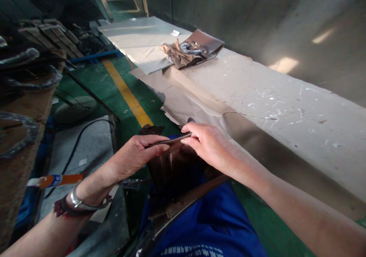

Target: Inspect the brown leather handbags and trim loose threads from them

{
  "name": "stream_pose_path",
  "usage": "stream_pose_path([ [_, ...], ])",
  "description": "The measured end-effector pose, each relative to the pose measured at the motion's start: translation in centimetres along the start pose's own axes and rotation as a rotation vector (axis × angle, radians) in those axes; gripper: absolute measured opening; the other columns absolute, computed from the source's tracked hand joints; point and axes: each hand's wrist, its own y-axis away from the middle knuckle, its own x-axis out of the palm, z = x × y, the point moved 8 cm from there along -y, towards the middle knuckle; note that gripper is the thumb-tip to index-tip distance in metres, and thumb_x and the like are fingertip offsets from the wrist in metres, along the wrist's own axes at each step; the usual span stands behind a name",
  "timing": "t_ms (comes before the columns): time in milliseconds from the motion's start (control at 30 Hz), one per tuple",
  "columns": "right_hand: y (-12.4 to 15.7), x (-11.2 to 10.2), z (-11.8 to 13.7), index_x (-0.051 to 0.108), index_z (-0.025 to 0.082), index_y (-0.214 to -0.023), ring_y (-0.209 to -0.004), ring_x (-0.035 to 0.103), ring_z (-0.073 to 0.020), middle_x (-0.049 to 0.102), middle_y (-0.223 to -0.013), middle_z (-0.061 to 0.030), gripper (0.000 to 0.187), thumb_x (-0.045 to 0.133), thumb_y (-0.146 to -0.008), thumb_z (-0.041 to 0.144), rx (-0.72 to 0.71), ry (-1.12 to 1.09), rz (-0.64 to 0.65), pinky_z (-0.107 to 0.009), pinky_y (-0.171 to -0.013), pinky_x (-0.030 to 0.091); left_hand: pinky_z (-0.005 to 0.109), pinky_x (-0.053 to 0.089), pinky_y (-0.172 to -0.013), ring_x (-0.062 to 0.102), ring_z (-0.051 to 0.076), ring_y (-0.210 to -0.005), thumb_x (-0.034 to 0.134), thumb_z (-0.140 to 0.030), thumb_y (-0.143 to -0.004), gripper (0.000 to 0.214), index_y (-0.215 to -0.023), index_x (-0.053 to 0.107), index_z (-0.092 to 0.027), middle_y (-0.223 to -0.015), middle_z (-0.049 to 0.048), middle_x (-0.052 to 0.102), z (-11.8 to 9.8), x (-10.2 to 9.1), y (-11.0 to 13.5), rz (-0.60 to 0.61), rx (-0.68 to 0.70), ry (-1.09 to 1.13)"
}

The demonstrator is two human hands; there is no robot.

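Note:
My left hand (pixel 140 150) pinches the upper edge of a dark brown leather-like piece (pixel 178 160) between thumb and fingers. A short way along the same edge, my right hand (pixel 206 143) grips it too, thumb underneath and fingers on top. The edge runs nearly level between both hands, and the rest hangs down over my lap in folds. More brown material with a pale edge (pixel 197 192) lies across my blue apron (pixel 208 221). A small dark round thing (pixel 192 120) shows just behind my right fingers; I cannot make out what it is.
A long paper-covered table (pixel 286 108) runs along the wall, with a brown sheet (pixel 210 42), crumpled brown material (pixel 178 53) and a plastic-wrapped ring (pixel 191 48) on it. At left are a shelf (pixel 42 112) with wrapped rings, an orange drink bottle (pixel 61 180) and a black cable (pixel 77 142).

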Motion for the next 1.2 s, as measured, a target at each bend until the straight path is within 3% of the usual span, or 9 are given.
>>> stream_pose_path([
  [167,-0.5,0.2,0.6,0.064,0.016,-0.077,-0.071,0.057,-0.0147,0.065,-0.073,-0.0022,0.007,0.06,-0.081,0.013,-0.015,0.074,0.081,-0.025,-0.065,0.038,0.026,0.047,-0.082,0.062,0.02,-0.091,0.061,-0.04,-0.076,0.032,-0.1,0.07,-0.02,-0.096,0.0001,0.071,0.5,-0.4,-0.1,0.012,-0.013,0.037],
  [467,-1.2,0.7,0.5,0.069,0.014,-0.08,-0.071,0.056,-0.014,0.064,-0.075,-0.0048,0.013,0.057,-0.085,0.017,-0.053,0.078,0.18,-0.023,-0.064,0.036,0.027,0.05,-0.077,0.064,0.021,-0.087,0.058,-0.038,-0.074,0.035,-0.101,0.069,-0.018,-0.093,0.002,0.072,-0.3,-0.4,0.0,0.057,-0.016,-0.067],
  [633,-1.1,1.0,0.8,0.067,0.015,-0.076,-0.074,0.058,-0.0147,0.064,-0.073,-0.0041,0.013,0.058,-0.084,0.018,-0.126,0.071,0.114,-0.023,-0.065,0.037,0.026,0.048,-0.075,0.063,0.022,-0.087,0.055,-0.043,-0.078,0.04,-0.106,0.066,-0.016,-0.094,0.0032,0.071,-2.0,1.0,-0.5,0.214,0.023,-0.228],
  [733,-0.9,1.1,1.2,0.065,0.014,-0.07,-0.073,0.058,-0.0163,0.064,-0.07,-0.0047,0.015,0.059,-0.083,0.02,-0.176,0.116,0.075,-0.025,-0.066,0.038,0.026,0.046,-0.075,0.062,0.02,-0.083,0.049,-0.037,-0.082,0.034,-0.1,0.067,-0.015,-0.091,0.0036,0.071,-2.6,2.2,-1.3,0.279,0.047,-0.413],
  [800,-0.6,0.9,1.2,0.065,0.015,-0.071,-0.073,0.059,-0.0167,0.065,-0.07,-0.0053,0.016,0.058,-0.084,0.022,-0.159,0.097,0.067,-0.026,-0.066,0.04,0.026,0.044,-0.076,0.062,0.019,-0.082,0.044,-0.029,-0.083,0.031,-0.096,0.068,-0.014,-0.091,0.0045,0.07,-2.8,2.5,-1.8,0.27,0.055,-0.489],
  [967,1.4,-0.6,0.4,0.059,0.017,-0.103,-0.084,0.062,-0.0159,0.068,-0.088,-0.0059,0.017,0.053,-0.087,0.016,-0.095,-0.035,-0.022,-0.027,-0.074,0.044,0.023,0.043,-0.076,0.062,0.017,-0.081,0.04,-0.027,-0.084,0.032,-0.092,0.068,-0.015,-0.087,0.0027,0.07,-2.5,2.3,-1.7,0.194,0.066,-0.446],
  [1100,2.8,-1.5,0.5,0.057,0.016,-0.092,-0.083,0.059,-0.0175,0.065,-0.081,-0.0046,0.013,0.063,-0.08,0.015,-0.164,0.094,-0.103,-0.031,-0.078,0.044,0.023,0.043,-0.071,0.061,0.017,-0.076,0.04,-0.031,-0.084,0.032,-0.09,0.068,-0.016,-0.082,0.0008,0.07,-2.3,2.0,-1.3,0.168,0.061,-0.383],
  [1200,3.0,-1.6,0.7,0.056,0.016,-0.082,-0.08,0.057,-0.0178,0.063,-0.078,-0.0047,0.005,0.06,-0.083,0.018,-0.211,0.219,-0.106,-0.032,-0.078,0.042,0.023,0.043,-0.07,0.061,0.017,-0.076,0.041,-0.033,-0.083,0.032,-0.089,0.068,-0.016,-0.081,0.0008,0.07,-2.3,2.1,-1.2,0.168,0.056,-0.379],
])
